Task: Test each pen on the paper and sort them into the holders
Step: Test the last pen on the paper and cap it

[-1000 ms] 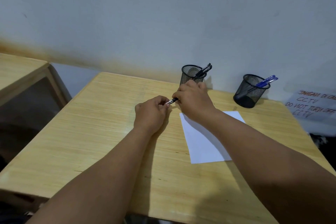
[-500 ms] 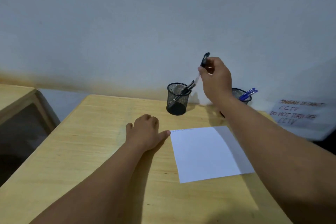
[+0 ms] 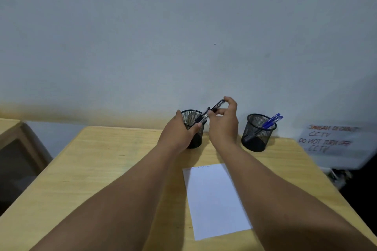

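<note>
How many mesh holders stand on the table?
2. One holder is at the back, gripped by the left hand; the other holder stands to its right, holding blue pens.

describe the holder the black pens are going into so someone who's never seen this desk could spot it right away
Look along the back edge of the wooden desk, where two black mesh cups stand against the wall. It is the left holder, directly beyond the top of the white paper. The left hand grips its side, and it holds black pens, while the right holder has blue pens.
</note>
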